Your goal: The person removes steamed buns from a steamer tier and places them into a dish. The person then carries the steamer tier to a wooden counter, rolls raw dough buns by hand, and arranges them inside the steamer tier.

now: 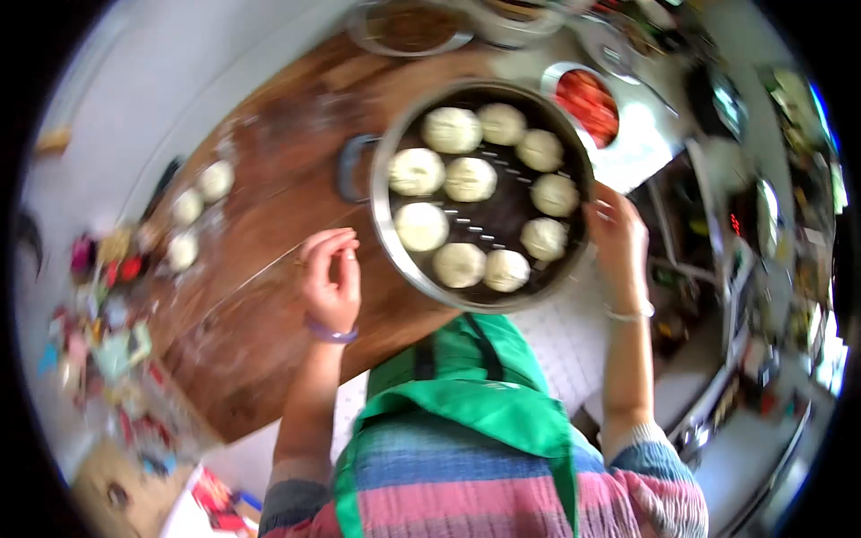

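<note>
A round metal steamer tray (514, 202) holds several pale, pleated buns (470, 180), set in a rough ring with one nearer the middle. The tray's bottom is dark and shows rows of small slots. My right hand (619, 238) grips the tray at its right side; whatever handle is there is hidden by the fingers. To the lower left of the tray, my left hand (332, 280) is raised, fingers curled but apart from the thumb, with nothing seen in it. Between that hand and the upper left rim, a dark loop handle (350, 169) sticks out from the tray.
The wooden table (269, 224) carries flour smears and a few round white dough pieces (215, 181) at its left. A bowl of red food (587, 106) stands behind the tray on the right. Another bowl (408, 27) is at the far edge. Small clutter (117, 350) lies at the left.
</note>
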Motion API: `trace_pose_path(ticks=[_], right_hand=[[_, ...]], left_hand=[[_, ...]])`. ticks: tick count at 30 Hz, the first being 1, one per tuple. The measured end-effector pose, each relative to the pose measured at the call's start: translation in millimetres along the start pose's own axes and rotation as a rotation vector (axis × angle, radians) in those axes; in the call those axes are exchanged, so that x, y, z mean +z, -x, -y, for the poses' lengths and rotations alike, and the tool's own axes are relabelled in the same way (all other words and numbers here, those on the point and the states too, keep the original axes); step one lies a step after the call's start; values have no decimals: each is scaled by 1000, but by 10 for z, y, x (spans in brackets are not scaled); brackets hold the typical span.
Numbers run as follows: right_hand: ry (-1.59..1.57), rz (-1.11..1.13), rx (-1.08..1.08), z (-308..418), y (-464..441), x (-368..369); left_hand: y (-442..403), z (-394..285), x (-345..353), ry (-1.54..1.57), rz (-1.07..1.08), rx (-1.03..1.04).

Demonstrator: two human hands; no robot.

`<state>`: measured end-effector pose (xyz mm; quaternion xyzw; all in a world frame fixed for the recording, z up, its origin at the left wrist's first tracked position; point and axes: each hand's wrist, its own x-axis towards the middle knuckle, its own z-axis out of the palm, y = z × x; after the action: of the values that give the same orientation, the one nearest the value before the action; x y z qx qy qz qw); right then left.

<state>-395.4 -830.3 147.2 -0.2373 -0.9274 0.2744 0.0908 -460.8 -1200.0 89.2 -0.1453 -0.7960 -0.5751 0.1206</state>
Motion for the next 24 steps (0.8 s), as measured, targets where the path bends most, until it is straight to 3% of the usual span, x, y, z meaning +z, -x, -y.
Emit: trace_pose_path(ticks=[6, 8, 13, 17, 23, 24], right_hand=[[-23, -108, -16, -192, -42, -195], [-78, -121, 18, -284, -25, -228], [-99, -137, 66, -436, 71, -317], [-113, -151, 87, -598, 134, -309], [-133, -149, 80, -647, 140, -245], [-137, -152, 73, -640, 141, -249]], left_hand=[[-368, -444, 1434, 151, 506, -29], [-342, -394, 1936, -41, 611, 70], [-298, -475, 2652, -515, 828, 72], [-300, -436, 2824, -587, 813, 81], [-255, -232, 2906, -328, 712, 304], [-252, -233, 2907, -316, 709, 245]])
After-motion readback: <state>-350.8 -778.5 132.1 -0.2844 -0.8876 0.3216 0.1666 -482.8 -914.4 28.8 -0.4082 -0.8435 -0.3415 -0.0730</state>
